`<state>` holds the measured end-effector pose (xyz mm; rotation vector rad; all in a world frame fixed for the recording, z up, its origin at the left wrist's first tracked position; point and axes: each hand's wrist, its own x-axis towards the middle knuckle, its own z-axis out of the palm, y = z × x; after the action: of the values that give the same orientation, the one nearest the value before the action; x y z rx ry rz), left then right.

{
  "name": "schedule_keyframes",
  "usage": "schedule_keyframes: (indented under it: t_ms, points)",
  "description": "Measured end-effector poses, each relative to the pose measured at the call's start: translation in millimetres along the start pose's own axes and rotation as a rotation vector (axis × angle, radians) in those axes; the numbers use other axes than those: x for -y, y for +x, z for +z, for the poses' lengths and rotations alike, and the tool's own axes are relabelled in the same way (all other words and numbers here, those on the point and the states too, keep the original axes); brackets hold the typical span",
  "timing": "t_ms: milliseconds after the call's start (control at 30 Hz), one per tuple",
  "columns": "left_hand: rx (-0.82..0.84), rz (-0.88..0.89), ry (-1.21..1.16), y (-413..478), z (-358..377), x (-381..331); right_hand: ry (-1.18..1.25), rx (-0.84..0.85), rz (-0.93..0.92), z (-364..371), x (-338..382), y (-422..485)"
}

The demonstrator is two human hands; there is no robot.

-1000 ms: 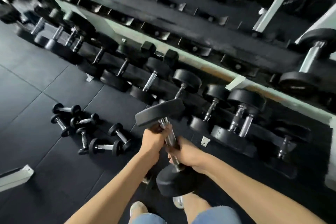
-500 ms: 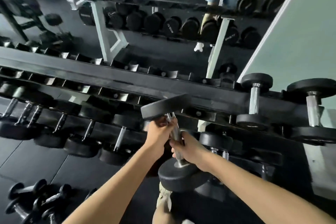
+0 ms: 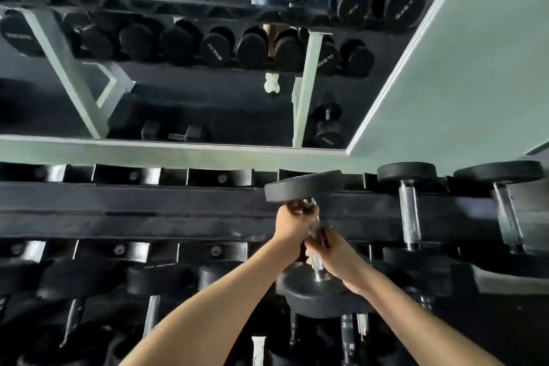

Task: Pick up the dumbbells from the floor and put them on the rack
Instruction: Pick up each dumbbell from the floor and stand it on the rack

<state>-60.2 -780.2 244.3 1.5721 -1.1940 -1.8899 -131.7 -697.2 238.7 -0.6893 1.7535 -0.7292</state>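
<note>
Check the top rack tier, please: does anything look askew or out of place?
Only the dumbbell gripped by the left hand and right hand: it hangs tilted over the rack, unlike the two racked dumbbells to its right, which lie straight. Nothing looks damaged.

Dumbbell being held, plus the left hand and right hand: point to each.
dumbbell [image 3: 318, 268], head view, chrome handle
left hand [image 3: 292, 227], head view, back of hand
right hand [image 3: 340, 257], head view, back of hand

Mirror [image 3: 208, 95] above pale ledge [image 3: 148, 152]; pale green wall [image 3: 475, 68] at right.
</note>
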Motion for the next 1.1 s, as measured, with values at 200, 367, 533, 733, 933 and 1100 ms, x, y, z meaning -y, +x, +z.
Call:
schedule_keyframes:
  t_ms: [200,367,533,733,933,1100]
  points:
    - [0.047,-0.027,0.130,48.1,16.4,-14.1,0.104,-0.051,0.071,-12.4,8.3,43.2]
    - [0.101,-0.033,0.202,72.5,17.9,-13.8,0.119,-0.038,0.147,-17.3,5.7,62.7]
    - [0.096,0.003,0.231,72.5,16.5,-8.6,0.078,-0.078,0.172,-13.2,4.8,65.2]
    - [0.138,-0.006,0.381,71.5,5.7,-17.0,-0.081,-0.157,0.146,-9.6,8.8,64.7]
    - [-0.018,-0.021,0.289,48.3,-25.0,-4.1,-0.531,-0.467,-0.052,-8.6,6.6,39.4]
    - [-0.140,0.098,0.283,-0.6,-51.1,14.5,-0.577,-0.715,-0.377,6.1,2.3,-9.8]
